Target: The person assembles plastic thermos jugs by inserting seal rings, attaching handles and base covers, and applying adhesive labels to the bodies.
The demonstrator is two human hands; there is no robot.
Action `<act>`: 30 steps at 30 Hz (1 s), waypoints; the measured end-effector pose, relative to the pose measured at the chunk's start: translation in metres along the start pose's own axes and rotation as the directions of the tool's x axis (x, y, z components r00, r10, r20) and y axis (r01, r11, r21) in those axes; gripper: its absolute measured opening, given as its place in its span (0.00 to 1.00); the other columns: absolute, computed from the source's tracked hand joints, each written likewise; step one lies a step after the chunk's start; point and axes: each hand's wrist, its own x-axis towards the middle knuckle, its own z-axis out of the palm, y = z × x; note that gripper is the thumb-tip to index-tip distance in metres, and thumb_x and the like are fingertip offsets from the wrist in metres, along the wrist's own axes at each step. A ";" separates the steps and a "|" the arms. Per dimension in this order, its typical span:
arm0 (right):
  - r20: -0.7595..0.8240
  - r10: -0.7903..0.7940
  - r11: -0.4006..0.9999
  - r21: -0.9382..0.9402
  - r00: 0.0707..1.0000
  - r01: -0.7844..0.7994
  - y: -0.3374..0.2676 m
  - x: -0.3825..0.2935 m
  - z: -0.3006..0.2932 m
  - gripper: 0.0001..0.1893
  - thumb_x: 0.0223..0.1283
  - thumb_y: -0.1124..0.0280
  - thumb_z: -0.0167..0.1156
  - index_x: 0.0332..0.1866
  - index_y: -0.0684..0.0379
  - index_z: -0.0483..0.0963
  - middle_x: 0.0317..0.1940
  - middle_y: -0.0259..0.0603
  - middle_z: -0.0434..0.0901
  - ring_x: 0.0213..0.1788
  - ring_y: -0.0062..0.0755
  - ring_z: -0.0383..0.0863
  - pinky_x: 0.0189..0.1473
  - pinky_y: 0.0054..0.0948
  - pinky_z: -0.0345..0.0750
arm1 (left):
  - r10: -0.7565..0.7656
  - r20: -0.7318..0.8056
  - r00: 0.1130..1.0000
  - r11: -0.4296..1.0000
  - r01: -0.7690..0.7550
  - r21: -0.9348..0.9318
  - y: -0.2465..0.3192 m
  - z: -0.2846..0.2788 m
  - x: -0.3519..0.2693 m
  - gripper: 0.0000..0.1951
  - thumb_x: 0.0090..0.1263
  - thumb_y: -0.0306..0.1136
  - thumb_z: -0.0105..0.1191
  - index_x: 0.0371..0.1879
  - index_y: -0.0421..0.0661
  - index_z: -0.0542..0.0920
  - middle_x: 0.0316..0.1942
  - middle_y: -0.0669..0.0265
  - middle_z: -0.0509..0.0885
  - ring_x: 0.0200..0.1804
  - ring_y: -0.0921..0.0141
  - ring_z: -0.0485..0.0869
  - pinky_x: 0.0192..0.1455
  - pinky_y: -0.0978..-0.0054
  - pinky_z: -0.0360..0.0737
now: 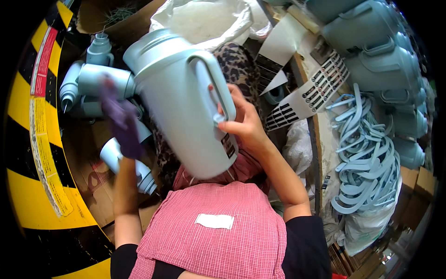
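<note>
A large light-blue plastic jug [184, 115] is tilted over the lap, its mouth towards the upper left. My right hand [244, 120] grips its handle [214, 83] near the lower end. A small dark label [228, 145] is on the jug's side near the base. My left hand [122, 122], in a blurred purple glove, is raised to the left of the jug, over several smaller blue flask-like bodies [104, 82]. Whether it holds anything cannot be told.
On the right ledge [315, 139] lie printed label sheets [313, 92] and a heap of blue plastic strap-like handles [369, 164]. More blue jugs [379, 73] are stacked beyond. A black-and-yellow striped surface [41, 153] borders the left; a white sack [205, 21] stands ahead.
</note>
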 end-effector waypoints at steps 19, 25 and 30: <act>-0.867 0.018 0.999 0.038 0.498 0.030 0.046 -0.149 -0.116 0.19 0.66 0.79 0.65 0.61 0.70 0.74 0.50 0.41 0.85 0.52 0.26 0.84 0.59 0.24 0.76 | 0.090 0.547 0.832 0.953 0.088 -0.291 0.067 0.206 0.121 0.43 0.61 0.38 0.74 0.74 0.42 0.66 0.69 0.53 0.73 0.68 0.64 0.74 0.70 0.64 0.75; -0.819 -0.500 0.843 -0.535 0.283 -0.059 0.009 -0.158 -0.094 0.21 0.68 0.78 0.63 0.65 0.67 0.71 0.52 0.41 0.81 0.58 0.31 0.76 0.62 0.32 0.73 | 0.069 0.924 0.376 0.397 0.839 -0.371 0.107 0.267 0.068 0.19 0.66 0.29 0.69 0.56 0.36 0.84 0.44 0.70 0.89 0.45 0.79 0.83 0.51 0.78 0.80; -0.278 -0.696 0.069 -0.944 0.662 -0.324 -0.046 -0.125 -0.102 0.13 0.55 0.70 0.74 0.47 0.52 0.86 0.49 0.33 0.80 0.54 0.42 0.73 0.60 0.40 0.68 | -0.021 0.941 0.338 0.272 0.908 -0.320 0.110 0.262 0.065 0.13 0.68 0.27 0.66 0.50 0.40 0.86 0.38 0.73 0.89 0.38 0.83 0.81 0.40 0.82 0.77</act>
